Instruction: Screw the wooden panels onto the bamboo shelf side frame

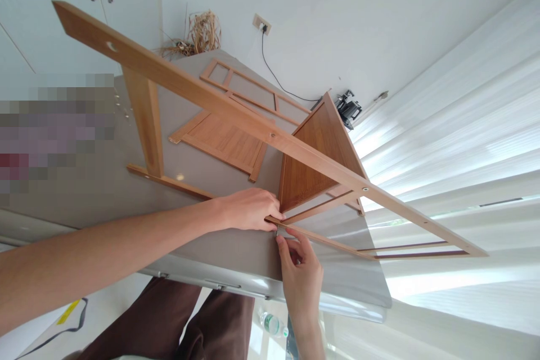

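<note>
A wooden frame (236, 115) with long rails and crosspieces stands on its side on the grey table. My left hand (253, 208) reaches in from the left and is closed around the lower rail (329, 240) at a joint, near the corner of a solid wooden panel (316, 152). Just below that joint, my right hand (301, 261) pinches a small, thin metal piece (277, 231) against the rail. Fingers hide most of the metal piece, so its kind is unclear. Metal fasteners (365, 189) show in the upper rail.
Behind the frame lie a slatted wooden panel (228, 140) and an open wooden lattice (257, 87). Dried straw (205, 32) and a black device (348, 109) are at the table's back. A cord (274, 70) runs from a wall socket. A plastic bottle (272, 324) is below the table.
</note>
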Demonstrator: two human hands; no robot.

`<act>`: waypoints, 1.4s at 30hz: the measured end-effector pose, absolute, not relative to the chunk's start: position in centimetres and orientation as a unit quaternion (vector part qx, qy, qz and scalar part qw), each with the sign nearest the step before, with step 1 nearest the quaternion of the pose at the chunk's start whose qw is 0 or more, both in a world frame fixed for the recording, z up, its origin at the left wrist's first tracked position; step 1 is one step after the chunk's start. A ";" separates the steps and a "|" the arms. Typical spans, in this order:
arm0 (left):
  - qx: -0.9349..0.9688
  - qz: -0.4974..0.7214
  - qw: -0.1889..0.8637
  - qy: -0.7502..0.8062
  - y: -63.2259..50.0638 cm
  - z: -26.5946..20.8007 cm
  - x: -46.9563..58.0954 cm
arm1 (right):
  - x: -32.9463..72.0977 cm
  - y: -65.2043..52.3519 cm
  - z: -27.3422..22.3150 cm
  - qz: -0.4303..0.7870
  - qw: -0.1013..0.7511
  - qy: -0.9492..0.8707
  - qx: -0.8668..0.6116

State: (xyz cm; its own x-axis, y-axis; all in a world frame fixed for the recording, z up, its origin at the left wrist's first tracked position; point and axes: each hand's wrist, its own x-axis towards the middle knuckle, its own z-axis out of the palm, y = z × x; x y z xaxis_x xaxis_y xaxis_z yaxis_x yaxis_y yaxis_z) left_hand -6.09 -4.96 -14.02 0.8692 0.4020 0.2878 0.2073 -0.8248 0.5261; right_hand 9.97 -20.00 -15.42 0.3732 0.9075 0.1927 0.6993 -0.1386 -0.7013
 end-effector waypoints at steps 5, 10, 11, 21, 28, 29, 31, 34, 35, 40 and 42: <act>0.934 0.203 0.248 0.160 -5.0 -13.8 -6.2 | 10.7 -20.0 -15.4 0.146 0.365 -0.575 -0.718; 0.935 0.200 0.248 0.155 -5.0 -14.0 -6.0 | 12.1 -19.3 -14.5 0.106 0.332 -0.680 -0.645; 0.936 0.198 0.247 0.155 -5.0 -14.0 -6.0 | 12.4 -19.2 -14.3 0.099 0.324 -0.696 -0.633; 0.939 0.182 0.248 0.156 -4.9 -13.8 -6.0 | 14.0 -18.3 -13.1 0.011 0.226 -0.797 -0.560; 0.935 0.188 0.256 0.156 -4.9 -13.7 -6.0 | 13.9 -18.7 -13.7 -0.036 0.220 -0.804 -0.551; 0.935 0.190 0.256 0.155 -4.9 -13.8 -6.0 | 13.9 -18.8 -14.0 -0.032 0.226 -0.802 -0.553; 0.935 0.190 0.256 0.156 -4.9 -13.8 -6.0 | 13.8 -19.0 -14.4 -0.019 0.239 -0.796 -0.556; 0.934 0.188 0.256 0.161 -4.9 -13.8 -6.0 | 13.5 -19.0 -14.9 0.018 0.255 -0.787 -0.561; 0.934 0.189 0.256 0.163 -4.9 -13.8 -6.0 | 13.4 -19.0 -15.1 0.033 0.263 -0.783 -0.564; 0.934 0.191 0.255 0.161 -4.9 -13.8 -6.1 | 13.0 -19.0 -15.4 0.067 0.289 -0.753 -0.587; 0.936 0.191 0.250 0.159 -4.9 -13.9 -6.1 | 12.9 -19.1 -15.7 0.065 0.294 -0.744 -0.596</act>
State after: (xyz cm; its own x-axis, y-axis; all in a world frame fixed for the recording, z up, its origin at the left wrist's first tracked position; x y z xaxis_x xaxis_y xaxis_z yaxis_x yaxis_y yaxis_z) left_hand -6.09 -4.90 -13.93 0.8766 0.3927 0.2782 0.2017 -0.8246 0.5285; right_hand 12.90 -19.13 -15.65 -0.1166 0.9257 0.3599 0.8488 0.2811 -0.4479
